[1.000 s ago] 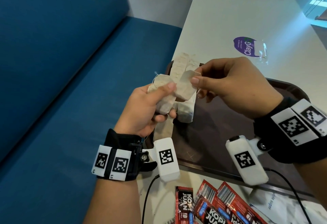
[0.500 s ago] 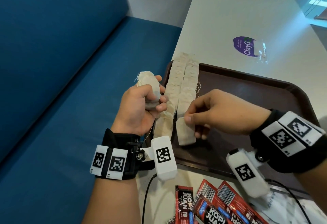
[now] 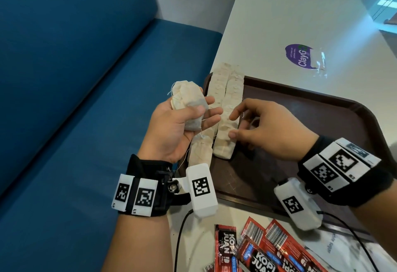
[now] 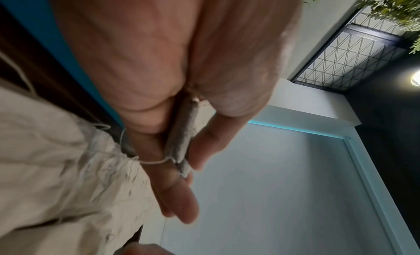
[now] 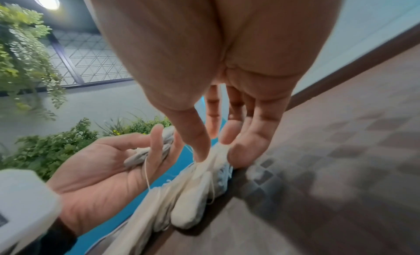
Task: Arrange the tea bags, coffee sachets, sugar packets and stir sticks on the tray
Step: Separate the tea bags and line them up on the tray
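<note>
Two rows of beige tea bags [image 3: 231, 91] lie along the left side of the brown tray [image 3: 300, 125]. My left hand [image 3: 193, 117] hovers just left of the tray, palm up, its thumb pinning a small bundle of tea bags [image 3: 187, 102] against the fingers; the left wrist view shows that bundle [image 4: 184, 133] edge-on. My right hand [image 3: 233, 125] is over the near end of the right row, fingers straight, thumb tip touching a tea bag [image 5: 193, 205]. It holds nothing.
Red coffee sachets [image 3: 257, 250] and white sugar packets [image 3: 335, 248] lie on the white table in front of the tray. A clear plastic bag with a purple label [image 3: 300, 57] lies beyond it. A blue bench [image 3: 86, 121] runs along the left.
My right hand took a tea bag from the left hand's bundle, laid it at the near end of the right row and let go. The left hand turned palm up.
</note>
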Demonstrator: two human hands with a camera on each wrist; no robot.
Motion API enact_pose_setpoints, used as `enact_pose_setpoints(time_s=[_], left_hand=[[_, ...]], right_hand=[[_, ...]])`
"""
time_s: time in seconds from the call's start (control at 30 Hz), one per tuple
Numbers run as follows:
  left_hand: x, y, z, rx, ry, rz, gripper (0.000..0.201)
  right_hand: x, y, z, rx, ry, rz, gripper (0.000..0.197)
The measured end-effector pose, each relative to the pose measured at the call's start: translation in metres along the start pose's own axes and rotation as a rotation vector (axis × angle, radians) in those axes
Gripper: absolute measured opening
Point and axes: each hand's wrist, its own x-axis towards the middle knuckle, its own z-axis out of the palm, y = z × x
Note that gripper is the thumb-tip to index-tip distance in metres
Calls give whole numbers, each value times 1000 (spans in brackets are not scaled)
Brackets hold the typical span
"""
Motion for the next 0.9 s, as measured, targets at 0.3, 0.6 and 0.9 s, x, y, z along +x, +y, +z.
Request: enact_pose_setpoints(time_s=[0.3, 0.6, 0.9], left_hand=[[1, -2, -2, 42, -17, 18, 37], [2, -3, -4, 65, -29, 34, 37], [-6, -1, 2, 171, -163, 0, 47]], right_hand=[[-7, -6, 5, -209, -202, -37, 23], [1, -9, 3, -230, -201, -32, 23], [-2, -24, -20, 230, 140, -114, 15]])
